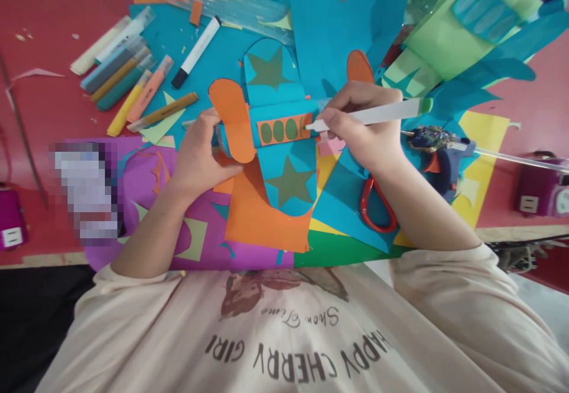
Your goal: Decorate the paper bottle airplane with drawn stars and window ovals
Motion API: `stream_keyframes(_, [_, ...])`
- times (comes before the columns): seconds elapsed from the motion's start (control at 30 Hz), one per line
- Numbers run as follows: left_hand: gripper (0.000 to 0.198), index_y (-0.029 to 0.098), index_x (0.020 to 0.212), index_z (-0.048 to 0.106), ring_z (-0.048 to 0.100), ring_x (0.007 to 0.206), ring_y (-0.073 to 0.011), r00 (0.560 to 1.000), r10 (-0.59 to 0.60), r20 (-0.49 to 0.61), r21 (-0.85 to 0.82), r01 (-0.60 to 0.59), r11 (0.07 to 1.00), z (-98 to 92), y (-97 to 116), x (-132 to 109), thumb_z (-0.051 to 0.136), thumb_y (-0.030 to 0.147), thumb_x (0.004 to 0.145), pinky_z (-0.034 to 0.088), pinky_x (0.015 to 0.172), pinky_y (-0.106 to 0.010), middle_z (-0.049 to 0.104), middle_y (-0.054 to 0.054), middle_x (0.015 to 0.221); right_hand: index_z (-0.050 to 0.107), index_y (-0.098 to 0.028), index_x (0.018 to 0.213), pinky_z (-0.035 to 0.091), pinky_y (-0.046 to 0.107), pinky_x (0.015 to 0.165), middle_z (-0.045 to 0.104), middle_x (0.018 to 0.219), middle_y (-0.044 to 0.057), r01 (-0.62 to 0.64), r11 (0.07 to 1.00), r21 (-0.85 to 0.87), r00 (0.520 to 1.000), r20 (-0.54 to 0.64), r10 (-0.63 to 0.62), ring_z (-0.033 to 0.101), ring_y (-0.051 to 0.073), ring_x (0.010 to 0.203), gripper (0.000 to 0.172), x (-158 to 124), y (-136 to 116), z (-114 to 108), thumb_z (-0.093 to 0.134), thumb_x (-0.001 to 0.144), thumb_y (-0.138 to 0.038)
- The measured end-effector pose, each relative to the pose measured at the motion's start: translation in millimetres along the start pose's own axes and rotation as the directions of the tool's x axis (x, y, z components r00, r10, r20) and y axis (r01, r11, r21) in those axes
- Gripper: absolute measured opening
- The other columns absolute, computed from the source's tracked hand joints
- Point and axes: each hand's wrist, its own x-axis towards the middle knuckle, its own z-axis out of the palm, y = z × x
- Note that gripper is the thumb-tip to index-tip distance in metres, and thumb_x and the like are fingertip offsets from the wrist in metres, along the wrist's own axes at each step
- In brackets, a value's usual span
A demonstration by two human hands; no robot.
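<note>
A blue paper airplane (284, 114) lies across the middle, with a green star on each wing and a rounded orange piece (235, 121) over its left end. My left hand (200, 156) grips that left end, thumb below and fingers above. In my right hand (368, 123) is a white marker with a green end (382, 113). Its tip touches the right part of an orange strip (275, 130) along the body. Several green ovals fill the strip, the rightmost one only partly drawn. Another orange rounded piece (359, 67) shows behind my right hand.
Several capped markers (120, 73) lie at the upper left, near a black-and-white marker (195, 52). Red-handled scissors (377, 209) rest below my right wrist. A glue gun (444, 156) lies to the right. A blurred phone (86, 191) sits left; coloured paper scraps cover the red table (35, 102).
</note>
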Motion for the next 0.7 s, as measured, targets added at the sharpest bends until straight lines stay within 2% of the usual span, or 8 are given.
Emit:
stream_keyframes(0.1, [0.059, 0.029, 0.128, 0.038, 0.060, 0.123, -0.0328, 1.000, -0.021, 0.002, -0.013, 0.021, 1.000, -0.8, 1.6, 0.0, 0.071, 0.049, 0.083, 0.056, 0.092, -0.050, 0.057, -0.007, 0.133, 0.056, -0.026, 0.064, 0.037, 0.030, 0.043, 0.058, 0.053, -0.002, -0.001, 0.999, 0.054, 0.998, -0.060, 0.004, 0.050, 0.013, 0.045, 0.033, -1.0, 2.1, 2.1, 0.062, 0.083, -0.052])
stream_keyframes(0.23, [0.066, 0.027, 0.128, 0.036, 0.060, 0.122, -0.0347, 1.000, 0.030, -0.007, -0.026, -0.031, 0.999, 0.8, -1.6, 0.1, 0.076, 0.047, 0.079, 0.056, 0.091, -0.050, 0.058, -0.010, 0.133, 0.054, -0.027, 0.067, 0.041, 0.033, 0.047, 0.058, 0.056, -0.001, -0.026, 1.000, 0.002, 1.000, -0.010, 0.026, 0.053, 0.015, 0.049, 0.035, -2.2, 6.0, 1.1, 0.062, 0.086, -0.055])
stream_keyframes(0.37, [0.067, 0.027, 0.127, 0.038, 0.060, 0.123, -0.0350, 1.000, 0.014, -0.005, -0.052, -0.014, 0.999, 1.7, -3.9, 0.3, 0.078, 0.047, 0.077, 0.055, 0.094, -0.050, 0.058, -0.009, 0.134, 0.054, -0.027, 0.068, 0.042, 0.034, 0.048, 0.058, 0.057, -0.001, -0.041, 0.999, -0.034, 0.999, -0.009, 0.041, 0.053, 0.016, 0.051, 0.035, -2.5, 6.6, -0.6, 0.062, 0.087, -0.056])
stream_keyframes(0.5, [0.068, 0.031, 0.123, 0.042, 0.059, 0.124, -0.0340, 0.998, -0.061, 0.004, -0.068, 0.061, 0.996, 1.3, -3.1, 0.6, 0.081, 0.050, 0.071, 0.054, 0.096, -0.047, 0.059, -0.005, 0.133, 0.052, -0.027, 0.065, 0.040, 0.033, 0.047, 0.056, 0.054, -0.001, -0.041, 0.996, -0.073, 0.999, -0.026, 0.040, 0.051, 0.016, 0.050, 0.035, -1.6, 5.6, -1.2, 0.063, 0.086, -0.053])
stream_keyframes(0.7, [0.066, 0.028, 0.126, 0.039, 0.062, 0.121, -0.0360, 1.000, 0.012, -0.024, -0.049, -0.013, 0.999, 0.9, -1.8, 0.3, 0.078, 0.046, 0.076, 0.055, 0.091, -0.050, 0.059, -0.008, 0.131, 0.049, -0.026, 0.063, 0.040, 0.032, 0.048, 0.054, 0.053, -0.002, -0.023, 0.994, -0.105, 0.999, -0.025, 0.021, 0.050, 0.015, 0.050, 0.032, -1.2, 7.8, -3.5, 0.060, 0.088, -0.043])
